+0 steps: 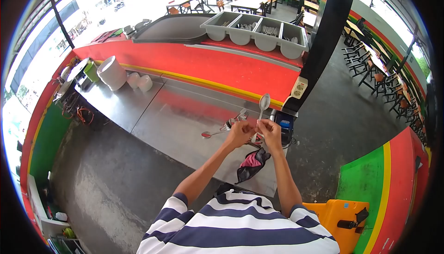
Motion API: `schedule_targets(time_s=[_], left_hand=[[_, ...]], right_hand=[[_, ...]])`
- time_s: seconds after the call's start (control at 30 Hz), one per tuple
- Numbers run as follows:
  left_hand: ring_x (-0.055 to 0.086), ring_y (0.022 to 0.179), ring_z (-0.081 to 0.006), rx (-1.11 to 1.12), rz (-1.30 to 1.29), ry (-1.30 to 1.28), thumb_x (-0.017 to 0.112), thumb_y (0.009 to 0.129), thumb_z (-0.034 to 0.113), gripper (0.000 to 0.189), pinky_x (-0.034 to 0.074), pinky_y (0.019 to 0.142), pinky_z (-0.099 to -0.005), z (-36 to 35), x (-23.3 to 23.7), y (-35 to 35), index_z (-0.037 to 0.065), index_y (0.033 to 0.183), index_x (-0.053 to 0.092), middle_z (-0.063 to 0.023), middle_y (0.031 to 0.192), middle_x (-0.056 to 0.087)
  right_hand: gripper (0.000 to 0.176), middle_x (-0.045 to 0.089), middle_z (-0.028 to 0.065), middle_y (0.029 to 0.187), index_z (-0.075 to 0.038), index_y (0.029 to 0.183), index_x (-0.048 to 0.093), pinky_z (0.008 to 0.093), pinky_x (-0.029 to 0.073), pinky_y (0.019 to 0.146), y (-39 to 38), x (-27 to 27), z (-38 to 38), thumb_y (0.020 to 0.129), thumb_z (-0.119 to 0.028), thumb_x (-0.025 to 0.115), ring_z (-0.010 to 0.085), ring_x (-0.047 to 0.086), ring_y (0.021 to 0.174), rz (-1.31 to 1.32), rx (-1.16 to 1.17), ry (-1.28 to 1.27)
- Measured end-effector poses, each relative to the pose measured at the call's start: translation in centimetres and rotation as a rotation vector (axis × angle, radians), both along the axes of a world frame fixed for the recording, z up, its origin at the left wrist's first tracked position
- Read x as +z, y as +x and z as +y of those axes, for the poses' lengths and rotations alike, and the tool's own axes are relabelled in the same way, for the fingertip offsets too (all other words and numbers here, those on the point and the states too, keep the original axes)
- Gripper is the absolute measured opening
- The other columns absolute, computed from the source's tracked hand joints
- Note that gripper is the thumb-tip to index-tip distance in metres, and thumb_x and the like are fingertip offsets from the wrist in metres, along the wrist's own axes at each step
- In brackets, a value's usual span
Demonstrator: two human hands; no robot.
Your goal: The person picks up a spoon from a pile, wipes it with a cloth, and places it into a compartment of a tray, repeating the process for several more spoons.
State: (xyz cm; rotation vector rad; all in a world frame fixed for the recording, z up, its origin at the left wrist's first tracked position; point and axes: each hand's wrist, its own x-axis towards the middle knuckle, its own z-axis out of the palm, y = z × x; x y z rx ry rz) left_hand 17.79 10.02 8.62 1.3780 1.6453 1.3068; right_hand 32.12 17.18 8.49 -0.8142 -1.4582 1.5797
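A metal spoon (264, 101) points bowl up above the steel counter, its handle pinched in the fingers of my right hand (270, 133). Close beside it, my left hand (240, 134) is closed with fingertips meeting near the spoon's handle; what it grips, if anything, is too small to make out. Several forks (242, 114) lie on the counter just beyond my left hand, partly hidden by it. Another spoon (206, 134) rests to the left of that hand. A crumpled black and pink cloth (251, 161) lies on the counter below my hands.
A grey cutlery holder (240, 36) with compartments stands on the red ledge (185, 62), beside stacked dark trays (169, 28). White plates (112, 72) and small bowls (139, 82) are at the counter's left. A power socket (299, 88) hangs by the black post (326, 41).
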Motion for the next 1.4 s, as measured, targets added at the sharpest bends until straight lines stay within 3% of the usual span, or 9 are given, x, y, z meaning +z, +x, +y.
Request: schedule_targets(time_s=[0.17, 0.23, 0.27, 0.47, 0.67, 0.9, 1.07, 1.27, 1.4], left_hand=[[0.058, 0.062, -0.0066, -0.087, -0.021, 0.088, 0.070, 0.085, 0.012, 0.013, 0.047, 0.057, -0.0262, 5.5, 3.2, -3.2, 0.000, 0.090, 0.071, -0.0031, 0.070, 0.067], [0.058, 0.059, -0.0068, -0.093, 0.000, 0.147, 0.069, 0.082, 0.010, 0.014, 0.047, 0.055, -0.0268, 7.5, 4.9, -4.4, 0.000, 0.091, 0.072, -0.0052, 0.066, 0.067], [0.062, 0.067, -0.0081, -0.129, 0.035, 0.136, 0.070, 0.087, 0.011, 0.013, 0.049, 0.062, -0.0258, 8.5, 6.0, -4.9, -0.001, 0.092, 0.071, -0.0047, 0.077, 0.070], [0.061, 0.068, -0.0077, -0.206, 0.098, 0.256, 0.071, 0.088, 0.016, 0.017, 0.049, 0.061, -0.0269, 16.5, 12.2, -7.0, -0.001, 0.090, 0.071, -0.0055, 0.076, 0.070], [0.064, 0.066, -0.0114, -0.157, 0.174, 0.471, 0.073, 0.085, 0.020, 0.020, 0.050, 0.060, -0.0283, 25.5, 19.2, -8.1, 0.000, 0.087, 0.071, -0.0087, 0.073, 0.071], [0.071, 0.069, -0.0195, -0.100, 0.271, 0.444, 0.074, 0.081, 0.021, 0.020, 0.053, 0.063, -0.0316, 36.1, 21.0, -7.4, 0.002, 0.090, 0.074, -0.0115, 0.075, 0.072], [0.071, 0.087, -0.0249, -0.038, 0.429, 0.116, 0.065, 0.081, 0.058, 0.046, 0.054, 0.078, -0.0375, 38.0, 20.6, -6.2, 0.015, 0.092, 0.077, -0.0078, 0.087, 0.074], [0.070, 0.092, -0.0269, 0.014, 0.531, -0.041, 0.070, 0.080, 0.049, 0.037, 0.053, 0.083, -0.0378, 38.3, 20.8, -6.1, 0.017, 0.096, 0.078, -0.0099, 0.093, 0.074], [0.070, 0.095, -0.0275, 0.104, 0.591, -0.073, 0.074, 0.076, 0.041, 0.031, 0.053, 0.085, -0.0390, 37.9, 21.3, -5.1, 0.018, 0.096, 0.078, -0.0106, 0.097, 0.074]], right_hand=[[0.024, 0.069, 0.0048, 0.085, 0.003, 0.098, 0.068, 0.0224, 0.052, 0.070, -2.0, 3.5, 5.0, 0.093, -0.020, 0.067, 0.0083, 0.065, 0.075, -0.083, -0.030, 0.090], [0.024, 0.069, 0.0059, 0.083, 0.004, 0.096, 0.068, 0.0238, 0.052, 0.071, -3.2, 5.1, 6.8, 0.094, -0.020, 0.066, 0.0092, 0.065, 0.075, 0.020, -0.036, 0.186], [0.024, 0.069, 0.0066, 0.083, 0.005, 0.095, 0.068, 0.0239, 0.051, 0.072, -3.7, 6.2, 7.5, 0.094, -0.020, 0.066, 0.0092, 0.065, 0.074, 0.040, -0.043, 0.210], [0.022, 0.069, 0.0042, 0.073, 0.003, 0.095, 0.069, 0.0227, 0.045, 0.061, -5.6, 12.0, 14.5, 0.092, -0.019, 0.067, 0.0073, 0.062, 0.066, -0.003, -0.197, 0.505], [0.020, 0.069, 0.0041, 0.075, 0.000, 0.096, 0.070, 0.0234, 0.047, 0.061, -6.9, 17.5, 25.9, 0.091, -0.019, 0.068, 0.0079, 0.063, 0.069, -0.034, -0.290, 0.867], [0.023, 0.068, 0.0038, 0.078, 0.002, 0.097, 0.068, 0.0236, 0.046, 0.059, -6.9, 19.7, 35.1, 0.092, -0.020, 0.067, 0.0068, 0.059, 0.066, -0.011, -0.279, 0.706], [0.018, 0.065, 0.0029, 0.069, 0.002, 0.093, 0.069, 0.0249, 0.043, 0.049, -6.5, 19.0, 38.5, 0.090, -0.016, 0.067, 0.0083, 0.056, 0.055, -0.215, -0.364, 0.407], [0.010, 0.063, 0.0054, 0.064, 0.000, 0.082, 0.071, 0.0251, 0.043, 0.042, -7.0, 18.7, 40.2, 0.084, -0.010, 0.070, 0.0113, 0.057, 0.049, -0.362, -0.281, 0.115], [0.009, 0.065, 0.0080, 0.064, 0.002, 0.075, 0.070, 0.0260, 0.046, 0.044, -7.6, 18.1, 41.8, 0.080, -0.006, 0.073, 0.0129, 0.061, 0.052, -0.508, -0.339, 0.081]])
